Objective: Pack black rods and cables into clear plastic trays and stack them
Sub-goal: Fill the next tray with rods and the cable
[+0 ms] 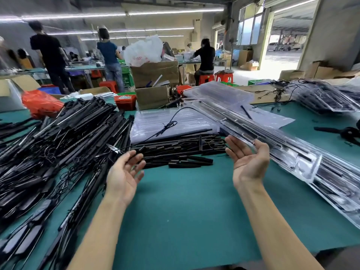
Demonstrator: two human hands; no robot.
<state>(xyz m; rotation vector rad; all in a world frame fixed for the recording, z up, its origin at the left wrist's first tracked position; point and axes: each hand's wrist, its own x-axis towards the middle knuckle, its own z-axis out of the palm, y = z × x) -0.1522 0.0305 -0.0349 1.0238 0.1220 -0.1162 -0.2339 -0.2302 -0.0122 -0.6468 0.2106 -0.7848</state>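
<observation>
Hands palm-up over green worktop (185, 201), fingers relaxed, gripping nothing: L hand (121, 174) nr rod pile (175, 151), R hand (248, 158) beside clear tray (263, 133).

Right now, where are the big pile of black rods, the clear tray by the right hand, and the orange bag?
Pile of black rods (64, 137), head view, middle of the heap.
Clear tray (276, 143), head view, its long ribbed body.
Orange bag (41, 103), head view, its crumpled front.

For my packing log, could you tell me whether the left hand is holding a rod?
No, the left hand is open, palm up, holding nothing, near the black rods.
</observation>
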